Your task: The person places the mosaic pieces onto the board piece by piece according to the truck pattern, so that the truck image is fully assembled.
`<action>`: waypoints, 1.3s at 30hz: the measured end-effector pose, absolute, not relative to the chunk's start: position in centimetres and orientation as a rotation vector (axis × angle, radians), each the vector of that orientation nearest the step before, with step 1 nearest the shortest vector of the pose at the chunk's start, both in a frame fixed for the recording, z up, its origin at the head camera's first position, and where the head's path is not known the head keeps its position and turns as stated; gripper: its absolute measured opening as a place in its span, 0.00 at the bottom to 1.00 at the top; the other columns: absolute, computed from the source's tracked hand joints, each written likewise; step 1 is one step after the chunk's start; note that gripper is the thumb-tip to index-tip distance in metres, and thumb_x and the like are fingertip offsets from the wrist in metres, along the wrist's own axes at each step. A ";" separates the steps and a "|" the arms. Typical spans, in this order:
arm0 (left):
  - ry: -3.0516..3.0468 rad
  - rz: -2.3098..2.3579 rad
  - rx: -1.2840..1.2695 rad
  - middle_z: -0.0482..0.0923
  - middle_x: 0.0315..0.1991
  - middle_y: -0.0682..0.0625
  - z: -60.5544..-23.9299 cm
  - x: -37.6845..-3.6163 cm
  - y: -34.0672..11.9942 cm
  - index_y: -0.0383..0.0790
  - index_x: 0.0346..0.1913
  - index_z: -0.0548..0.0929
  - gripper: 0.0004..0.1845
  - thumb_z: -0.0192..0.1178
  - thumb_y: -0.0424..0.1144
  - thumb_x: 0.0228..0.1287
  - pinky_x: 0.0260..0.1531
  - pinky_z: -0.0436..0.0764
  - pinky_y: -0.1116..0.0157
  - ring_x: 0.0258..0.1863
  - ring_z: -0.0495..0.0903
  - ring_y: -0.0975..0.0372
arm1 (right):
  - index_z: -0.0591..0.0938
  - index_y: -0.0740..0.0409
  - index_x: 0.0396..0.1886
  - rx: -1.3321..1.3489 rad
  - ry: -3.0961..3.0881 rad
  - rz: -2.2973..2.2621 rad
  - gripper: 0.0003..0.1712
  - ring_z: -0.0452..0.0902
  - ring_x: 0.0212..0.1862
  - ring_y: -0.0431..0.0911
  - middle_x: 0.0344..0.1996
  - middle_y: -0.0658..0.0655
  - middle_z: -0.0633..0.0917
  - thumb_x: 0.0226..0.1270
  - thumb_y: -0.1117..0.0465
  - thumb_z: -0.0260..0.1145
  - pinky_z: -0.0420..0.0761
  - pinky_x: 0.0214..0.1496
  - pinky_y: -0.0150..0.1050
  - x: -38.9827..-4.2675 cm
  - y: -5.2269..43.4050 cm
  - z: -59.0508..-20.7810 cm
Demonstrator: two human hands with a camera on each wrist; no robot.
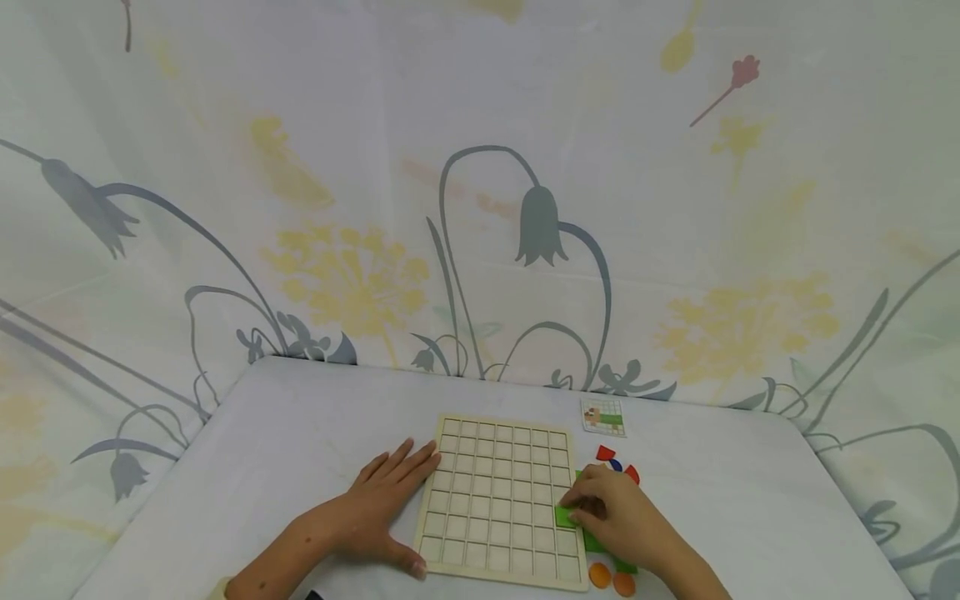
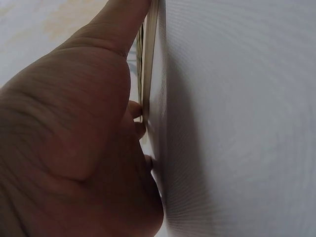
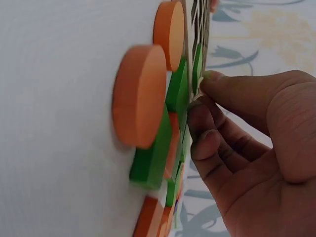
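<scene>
A pale wooden grid board (image 1: 487,506) lies on the white table, with rows of square recesses. My left hand (image 1: 381,502) rests with spread fingers at the board's left side, fingertips and thumb touching its edge; in the left wrist view the thumb (image 2: 116,24) meets the board's edge. At the right edge of the board my right hand (image 1: 615,510) pinches a green square tile (image 1: 565,517) between thumb and fingers, over a right-column recess. The right wrist view shows this green tile (image 3: 198,64) at the thumb tip. Whether it sits fully in the recess, I cannot tell.
Loose pieces lie right of the board, partly under my right hand: orange discs (image 1: 600,575), green blocks (image 1: 595,543), red pieces (image 1: 605,453) and a blue one (image 1: 616,465). A small picture card (image 1: 603,417) lies behind them. A flower-patterned curtain (image 1: 487,208) hangs behind the table.
</scene>
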State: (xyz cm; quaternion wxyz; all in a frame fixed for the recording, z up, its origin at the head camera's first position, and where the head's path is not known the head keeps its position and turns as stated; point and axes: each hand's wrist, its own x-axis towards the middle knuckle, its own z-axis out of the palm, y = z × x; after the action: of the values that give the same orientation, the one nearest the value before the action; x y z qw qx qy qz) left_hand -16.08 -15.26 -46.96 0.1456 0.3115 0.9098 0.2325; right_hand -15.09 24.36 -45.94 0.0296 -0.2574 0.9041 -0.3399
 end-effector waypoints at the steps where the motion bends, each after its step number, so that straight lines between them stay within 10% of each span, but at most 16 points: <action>1: 2.620 0.671 0.897 0.39 0.88 0.50 -47.0 -16.1 -15.3 0.46 0.88 0.49 0.74 0.73 0.78 0.44 0.80 0.42 0.36 0.87 0.34 0.45 | 0.92 0.48 0.41 -0.786 2.791 -1.046 0.07 0.73 0.36 0.33 0.37 0.42 0.83 0.68 0.65 0.77 0.79 0.36 0.31 -15.1 24.6 -45.9; 39: 2.603 0.688 0.911 0.38 0.89 0.49 -47.2 -16.0 -15.3 0.45 0.88 0.47 0.74 0.72 0.78 0.46 0.80 0.41 0.35 0.86 0.32 0.44 | 0.83 0.54 0.39 -0.599 2.752 -1.159 0.08 0.77 0.34 0.38 0.34 0.46 0.83 0.68 0.68 0.75 0.81 0.37 0.34 -15.6 27.1 -44.7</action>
State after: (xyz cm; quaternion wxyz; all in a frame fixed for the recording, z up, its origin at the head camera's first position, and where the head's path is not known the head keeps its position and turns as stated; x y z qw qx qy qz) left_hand -16.03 -15.29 -47.17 0.1490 0.3168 0.9056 0.2393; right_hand -15.58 27.12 -44.75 0.0481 -0.1963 0.9026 -0.3800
